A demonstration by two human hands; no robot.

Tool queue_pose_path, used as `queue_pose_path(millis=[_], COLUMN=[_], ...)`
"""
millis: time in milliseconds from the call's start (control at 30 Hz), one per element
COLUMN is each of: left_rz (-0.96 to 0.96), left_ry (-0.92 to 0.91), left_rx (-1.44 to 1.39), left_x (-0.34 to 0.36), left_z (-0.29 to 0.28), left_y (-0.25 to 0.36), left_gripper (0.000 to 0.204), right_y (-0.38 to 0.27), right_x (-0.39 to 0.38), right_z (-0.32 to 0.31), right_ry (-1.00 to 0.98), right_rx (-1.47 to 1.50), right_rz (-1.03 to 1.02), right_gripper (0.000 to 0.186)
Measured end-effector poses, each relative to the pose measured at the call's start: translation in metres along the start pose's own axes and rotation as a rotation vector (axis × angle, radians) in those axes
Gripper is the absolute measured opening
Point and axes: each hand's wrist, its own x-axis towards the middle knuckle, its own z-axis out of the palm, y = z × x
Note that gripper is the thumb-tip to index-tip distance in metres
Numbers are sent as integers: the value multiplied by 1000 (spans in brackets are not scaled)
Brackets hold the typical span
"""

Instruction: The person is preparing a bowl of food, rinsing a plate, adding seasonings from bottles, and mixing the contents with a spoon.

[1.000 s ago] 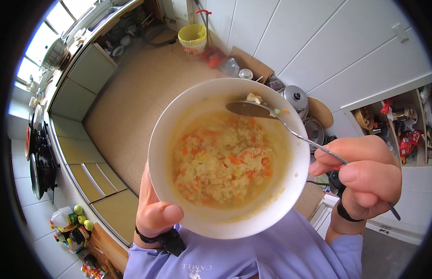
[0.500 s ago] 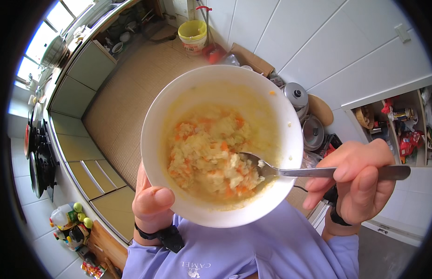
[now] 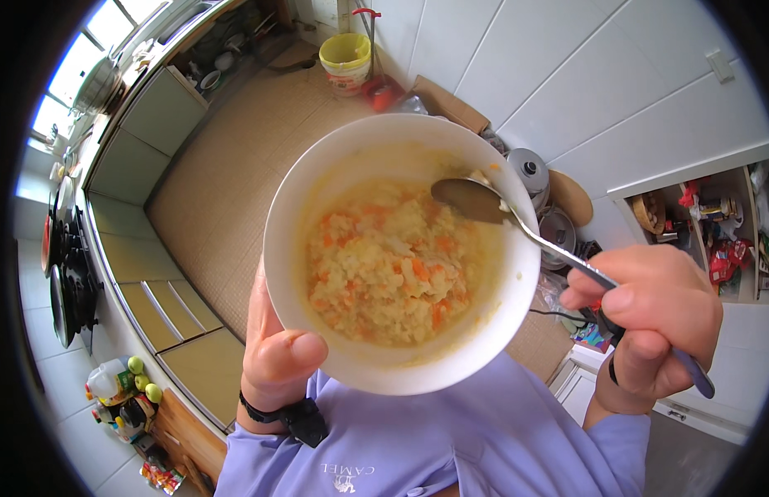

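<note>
A white bowl [image 3: 289, 290] is held up in front of my chest, tilted so its inside shows. My left hand [image 3: 285, 352] grips it at the lower left, thumb outside the rim and the other fingers mostly hidden behind. Inside lies a pale yellow, lumpy mash with orange bits [image 3: 384, 273]. From the right, my right hand [image 3: 658, 311] closes around the handle of a metal spoon [image 3: 558, 251]. The spoon's head is over the bowl's upper right inner wall, above the mash, with small crumbs near its edge.
Cabinets with a counter [image 3: 128, 331] run along the left. Pots with lids [image 3: 529, 170] stand by the white wall at the right, near an open shelf [image 3: 732, 224] of packages. A yellow-lined bucket [image 3: 345, 58] stands on the far floor.
The spoon has come up out of the mash to the bowl's upper right side, its handle end dropping lower. The bowl has shifted slightly right and up.
</note>
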Motion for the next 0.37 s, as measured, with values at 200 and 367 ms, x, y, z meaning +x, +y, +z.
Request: queue_pose_path(millis=[200,367], left_rz=[-18,-16], left_ry=[11,-21], left_rx=[-53,-62], left_x=[4,4], left_z=[6,7], left_y=[3,0], left_gripper=[76,80], right_y=[4,8], right_x=[-3,-5], right_z=[-14,2], right_ry=[-25,106], right_rx=[291,235], right_rz=[27,39], right_gripper=[36,35])
